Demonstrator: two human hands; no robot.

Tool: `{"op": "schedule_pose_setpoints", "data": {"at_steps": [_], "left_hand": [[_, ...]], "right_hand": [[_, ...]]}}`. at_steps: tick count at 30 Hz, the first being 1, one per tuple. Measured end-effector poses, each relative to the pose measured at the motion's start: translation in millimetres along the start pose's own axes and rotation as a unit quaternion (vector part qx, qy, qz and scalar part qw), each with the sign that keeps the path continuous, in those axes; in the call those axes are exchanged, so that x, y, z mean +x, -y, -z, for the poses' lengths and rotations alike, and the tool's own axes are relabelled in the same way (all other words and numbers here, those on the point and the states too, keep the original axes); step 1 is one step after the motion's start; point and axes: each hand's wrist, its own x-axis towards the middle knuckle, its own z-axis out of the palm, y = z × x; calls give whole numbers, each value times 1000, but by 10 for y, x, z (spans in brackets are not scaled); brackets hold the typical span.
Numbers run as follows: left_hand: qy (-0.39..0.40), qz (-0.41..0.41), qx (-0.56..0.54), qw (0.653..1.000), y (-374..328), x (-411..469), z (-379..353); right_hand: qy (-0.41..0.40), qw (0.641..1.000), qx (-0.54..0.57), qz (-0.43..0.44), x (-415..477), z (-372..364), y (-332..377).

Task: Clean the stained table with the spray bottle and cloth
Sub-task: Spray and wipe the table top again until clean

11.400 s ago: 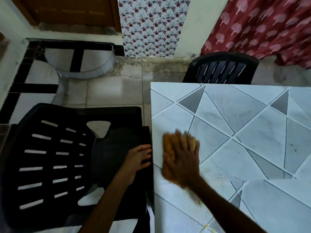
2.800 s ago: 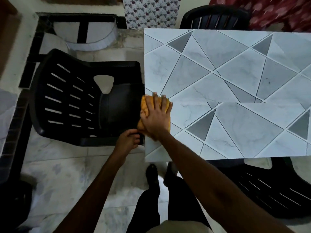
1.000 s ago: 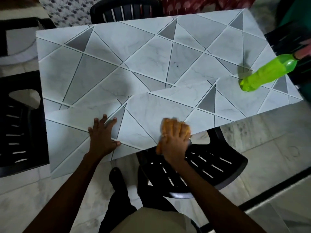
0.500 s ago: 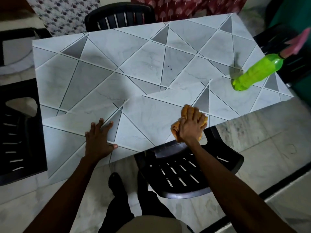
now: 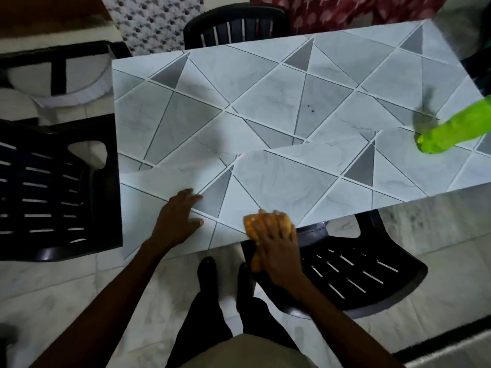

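Observation:
The table [image 5: 265,107] has a pale top patterned with grey triangles and dark lines. My right hand [image 5: 279,245] presses an orange cloth [image 5: 252,227] against the table's near edge, fingers spread over it; part of the cloth hangs below the edge. My left hand [image 5: 178,219] lies flat on the tabletop to the left of the cloth, fingers straight. A bright green spray bottle [image 5: 451,131] stands at the right end of the table, its top cut off by the frame. A small dark speck [image 5: 310,108] shows near the table's middle.
Black plastic chairs stand at the left [image 5: 53,187], at the far side [image 5: 236,25] and under the near edge on the right [image 5: 345,269]. My legs and feet [image 5: 212,288] are on the marble floor below. Patterned curtains [image 5: 332,11] hang behind.
My right hand has slid the cloth leftward along the near edge, closer to my left hand. The view has shifted left, so the bottle sits at the frame's right border.

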Motion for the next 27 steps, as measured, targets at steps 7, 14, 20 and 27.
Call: {"op": "schedule_pose_setpoints", "data": {"at_steps": [7,14,20,27], "left_hand": [[-41,-7,-3,999,373,-174,37],[-27,9,2,1000,702,-142,194],[85,-38,64,994,1000,-223,328],[45,12,42,998,1144,-405,283]], "right_hand": [[-18,973,15,-231,1074,315,-234],[36,997,0,73,993,-68,1510],[70,997,-34,25,656,-79,889],[-7,987,27,-159,1825,181,1296]]}}
